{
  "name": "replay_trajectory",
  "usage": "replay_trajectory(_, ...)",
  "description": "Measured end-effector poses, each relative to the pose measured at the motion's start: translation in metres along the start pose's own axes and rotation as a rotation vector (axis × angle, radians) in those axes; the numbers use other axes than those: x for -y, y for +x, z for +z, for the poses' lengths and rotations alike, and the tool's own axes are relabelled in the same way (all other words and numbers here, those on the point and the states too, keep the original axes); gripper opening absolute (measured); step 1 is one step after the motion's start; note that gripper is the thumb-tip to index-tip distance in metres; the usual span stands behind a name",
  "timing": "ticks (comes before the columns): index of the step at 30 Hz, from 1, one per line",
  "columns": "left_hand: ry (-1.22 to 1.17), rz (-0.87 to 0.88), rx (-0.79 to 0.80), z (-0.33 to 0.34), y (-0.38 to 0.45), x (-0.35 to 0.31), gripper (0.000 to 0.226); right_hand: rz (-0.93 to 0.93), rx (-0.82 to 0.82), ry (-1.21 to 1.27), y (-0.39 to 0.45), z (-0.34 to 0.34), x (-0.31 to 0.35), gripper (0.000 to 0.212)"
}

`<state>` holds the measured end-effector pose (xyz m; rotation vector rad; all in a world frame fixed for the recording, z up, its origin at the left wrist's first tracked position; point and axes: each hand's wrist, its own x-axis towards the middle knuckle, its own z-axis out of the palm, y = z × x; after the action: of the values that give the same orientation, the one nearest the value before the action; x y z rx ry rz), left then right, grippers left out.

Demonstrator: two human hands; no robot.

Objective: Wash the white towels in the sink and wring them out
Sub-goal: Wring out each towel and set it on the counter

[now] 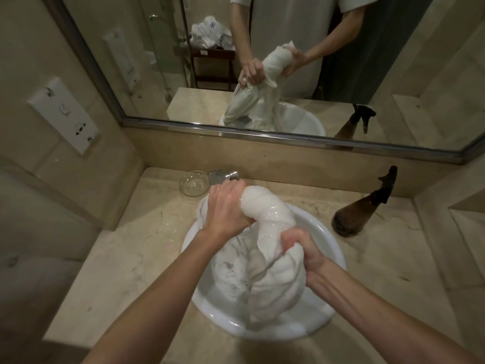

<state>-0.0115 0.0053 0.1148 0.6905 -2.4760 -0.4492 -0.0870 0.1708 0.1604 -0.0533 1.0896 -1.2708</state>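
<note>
Head view is showing you wringing: your left hand [225, 206] and right hand [301, 245] are gripping, fingers curled, the twisted white towel [267, 214] above the sink [333, 248]; next, likely twisting harder.

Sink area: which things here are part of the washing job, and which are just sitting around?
Part of the job:
- towel, twisted between both hands
- left hand, gripping its far end
- right hand, gripping its near end
- sink, under the towel

Just sitting around:
- glass bowl on the counter
- brown spray bottle
- tap
- mirror
</note>
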Motion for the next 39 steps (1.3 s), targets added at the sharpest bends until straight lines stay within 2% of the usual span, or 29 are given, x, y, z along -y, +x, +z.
replay_trajectory(1, -0.012, -0.013, -0.012, 0.003, 0.0, 0.001, 0.044, -0.019, -0.004, 0.035, 0.0, 0.003, 0.0, 0.014)
replay_trajectory(4, -0.055, -0.054, -0.07, 0.012, -0.001, 0.004, 0.039, -0.034, 0.002, 0.092, 0.002, 0.007, -0.003, 0.008)
replay_trajectory(5, -0.075, -0.064, -0.104, 0.014, -0.002, 0.004, 0.037, -0.033, 0.016, 0.099, 0.006, 0.005, -0.006, 0.013)
replay_trajectory(8, -0.114, -0.091, -0.174, 0.019, -0.005, 0.002, 0.035, 0.004, 0.033, 0.106, 0.018, -0.001, -0.013, 0.058)
replay_trajectory(10, -0.125, -0.119, -0.203, 0.021, -0.006, 0.0, 0.034, 0.003, 0.027, 0.129, 0.025, -0.008, -0.015, 0.069)
replay_trajectory(12, -0.141, -0.154, -0.227, 0.02, -0.008, -0.003, 0.032, 0.02, 0.023, 0.129, 0.025, -0.006, -0.013, 0.07)
replay_trajectory(14, -0.15, -0.18, -0.235, 0.017, -0.011, -0.005, 0.031, 0.042, 0.038, 0.117, 0.02, -0.004, -0.008, 0.056)
replay_trajectory(16, -0.154, -0.192, -0.226, 0.012, -0.013, -0.006, 0.032, 0.014, 0.025, 0.036, 0.011, -0.002, 0.0, 0.018)
replay_trajectory(17, -0.159, -0.196, -0.215, 0.008, -0.014, -0.007, 0.034, -0.029, -0.002, -0.035, 0.006, -0.002, 0.005, 0.005)
replay_trajectory(18, -0.163, -0.195, -0.199, 0.003, -0.014, -0.008, 0.037, -0.048, 0.011, -0.1, 0.002, -0.002, 0.01, 0.017)
replay_trajectory(20, -0.179, -0.192, -0.133, -0.013, -0.013, -0.011, 0.041, -0.05, 0.098, -0.208, -0.008, 0.001, 0.024, 0.031)
replay_trajectory(23, -0.348, -0.203, 0.066, -0.04, -0.013, -0.012, 0.062, -0.194, 0.1, -0.558, -0.015, -0.001, 0.048, 0.044)
replay_trajectory(25, -0.515, -0.159, 0.338, -0.063, -0.008, -0.006, 0.096, -0.244, 0.082, -0.785, -0.022, -0.003, 0.064, 0.046)
replay_trajectory(26, -0.558, -0.101, 0.503, -0.076, -0.003, -0.004, 0.109, -0.25, 0.084, -0.871, -0.026, -0.003, 0.071, 0.036)
replay_trajectory(27, -0.573, -0.028, 0.646, -0.089, 0.003, -0.003, 0.108, -0.244, 0.09, -0.955, -0.029, -0.002, 0.078, 0.025)
replay_trajectory(28, -0.557, 0.047, 0.734, -0.099, 0.01, -0.003, 0.099, -0.244, 0.11, -1.038, -0.034, 0.002, 0.084, 0.019)
replay_trajectory(30, -0.531, 0.143, 0.756, -0.111, 0.025, -0.008, 0.079, -0.256, 0.135, -1.215, -0.037, 0.01, 0.093, 0.023)
replay_trajectory(32, -0.586, 0.18, 0.789, -0.113, 0.036, -0.024, 0.081, -0.27, 0.119, -1.43, -0.037, 0.021, 0.1, 0.022)
replay_trajectory(34, -0.563, 0.18, 0.913, -0.111, 0.045, -0.044, 0.086, -0.3, 0.078, -1.639, -0.038, 0.033, 0.106, 0.034)
replay_trajectory(36, -0.436, 0.167, 0.992, -0.109, 0.051, -0.053, 0.072, -0.332, 0.004, -1.693, -0.039, 0.038, 0.11, 0.036)
replay_trajectory(37, -0.367, 0.173, 0.983, -0.109, 0.052, -0.054, 0.059, -0.341, -0.019, -1.661, -0.04, 0.035, 0.109, 0.034)
replay_trajectory(39, -0.261, 0.196, 0.866, -0.107, 0.048, -0.055, 0.042, -0.337, -0.015, -1.584, -0.04, 0.023, 0.105, 0.039)
